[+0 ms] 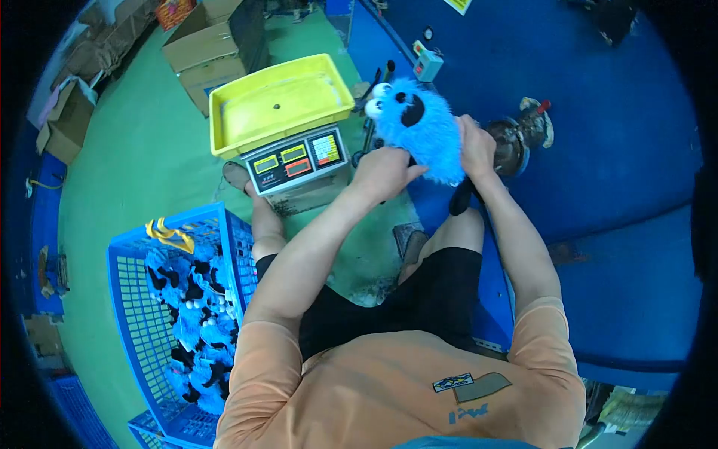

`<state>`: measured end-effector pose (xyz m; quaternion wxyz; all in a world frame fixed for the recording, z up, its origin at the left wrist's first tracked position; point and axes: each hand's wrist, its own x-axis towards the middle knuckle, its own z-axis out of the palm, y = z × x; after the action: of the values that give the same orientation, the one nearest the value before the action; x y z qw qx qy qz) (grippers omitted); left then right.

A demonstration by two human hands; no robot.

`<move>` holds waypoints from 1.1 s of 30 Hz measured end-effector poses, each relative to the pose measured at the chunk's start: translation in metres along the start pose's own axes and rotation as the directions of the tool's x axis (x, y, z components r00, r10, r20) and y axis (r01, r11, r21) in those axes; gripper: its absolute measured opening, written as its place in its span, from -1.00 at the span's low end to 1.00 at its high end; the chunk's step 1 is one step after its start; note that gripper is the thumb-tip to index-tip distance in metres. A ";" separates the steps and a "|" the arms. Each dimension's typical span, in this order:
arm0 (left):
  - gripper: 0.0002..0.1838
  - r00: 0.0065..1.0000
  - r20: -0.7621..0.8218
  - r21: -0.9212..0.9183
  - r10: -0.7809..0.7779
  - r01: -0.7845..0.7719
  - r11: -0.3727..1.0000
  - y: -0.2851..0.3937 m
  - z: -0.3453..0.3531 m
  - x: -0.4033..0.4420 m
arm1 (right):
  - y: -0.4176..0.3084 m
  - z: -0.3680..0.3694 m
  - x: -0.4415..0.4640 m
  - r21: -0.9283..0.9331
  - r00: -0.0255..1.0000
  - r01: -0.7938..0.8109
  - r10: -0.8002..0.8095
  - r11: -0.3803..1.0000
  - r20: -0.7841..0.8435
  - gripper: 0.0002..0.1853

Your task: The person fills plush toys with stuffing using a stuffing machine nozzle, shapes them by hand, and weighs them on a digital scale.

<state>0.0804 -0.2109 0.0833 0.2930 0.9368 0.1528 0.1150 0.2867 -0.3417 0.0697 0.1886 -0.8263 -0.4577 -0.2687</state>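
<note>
A furry blue plush toy (432, 137) with white bulging eyes and a black mouth is held up in front of the blue machine. My left hand (383, 176) is closed on the toy's lower left edge, its thumb lying across the fur. On the other side, my right hand (477, 147) grips the toy's right edge, some fingers hidden behind it. A black limb of the toy (461, 198) hangs below my right wrist. Just right of that hand, a round metal fitting (511, 146) sticks out from the machine; whether the toy touches it I cannot tell.
A digital scale (297, 162) carries a yellow tray (224, 138) ahead on the left. Beside my left leg stands a blue basket (134, 314) holding several blue and black plush pieces (198, 329). Cardboard boxes (206, 56) stand farther back. The blue machine (621, 179) fills the right.
</note>
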 end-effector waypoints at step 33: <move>-0.70 0.953 -0.086 -0.803 -0.290 0.106 0.587 -0.060 0.035 -0.093 | -0.050 0.002 0.005 0.086 1.000 -0.015 0.015 0.996 0.008 -0.66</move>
<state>-0.0085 -0.2151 0.0080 0.6689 0.6705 0.2198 0.2339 0.2463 -0.3119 0.0750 0.2244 -0.8218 -0.4632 -0.2443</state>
